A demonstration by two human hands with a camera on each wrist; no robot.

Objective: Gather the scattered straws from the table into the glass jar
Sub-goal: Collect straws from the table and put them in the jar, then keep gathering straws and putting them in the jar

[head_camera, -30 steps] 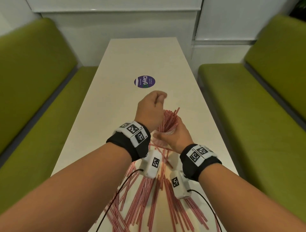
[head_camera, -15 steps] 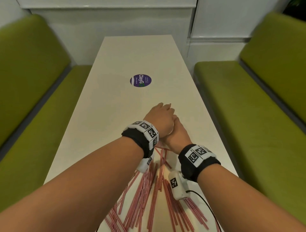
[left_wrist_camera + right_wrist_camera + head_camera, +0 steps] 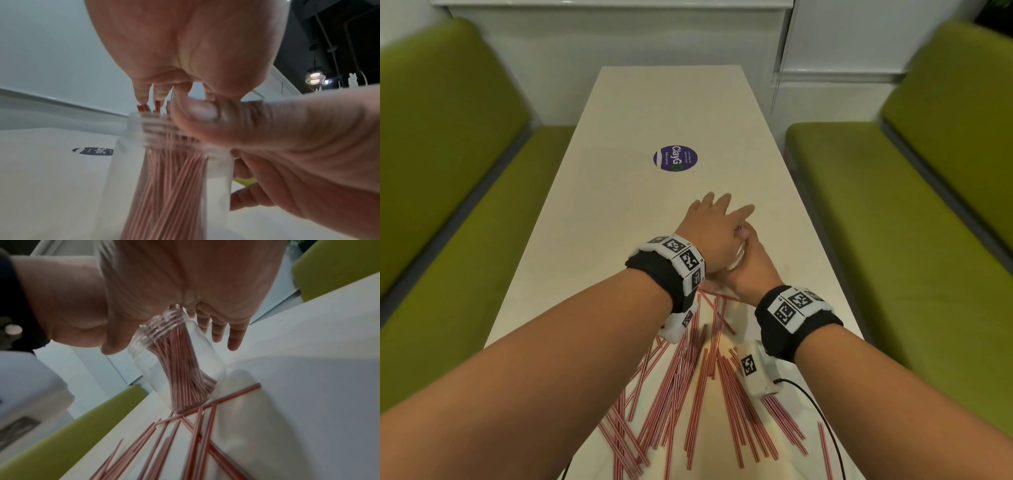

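A clear glass jar [image 3: 127,162] [image 3: 205,356] stands upright on the cream table [image 3: 637,222], packed with red-and-white striped straws [image 3: 174,186] [image 3: 185,369]. In the head view only a glint of the jar [image 3: 739,253] shows between my hands. My left hand [image 3: 714,226] [image 3: 185,40] lies flat over the jar's mouth, its straight fingers pressing on the straw tips. My right hand [image 3: 750,270] [image 3: 298,146] grips the jar from the right, thumb on the threaded neck and fingers round the far side. Several loose straws [image 3: 681,377] [image 3: 164,443] lie scattered on the near table.
A round purple sticker [image 3: 675,159] sits farther up the table. Green benches flank it on the left [image 3: 448,205] and right [image 3: 893,222]. A clear plastic sheet [image 3: 246,402] lies under some loose straws. A black cable [image 3: 815,407] trails from my right wrist.
My left hand came down from above the fanned straw tops onto the jar's mouth, pushing them in, and its fingers have spread flat. My right hand stayed on the jar.
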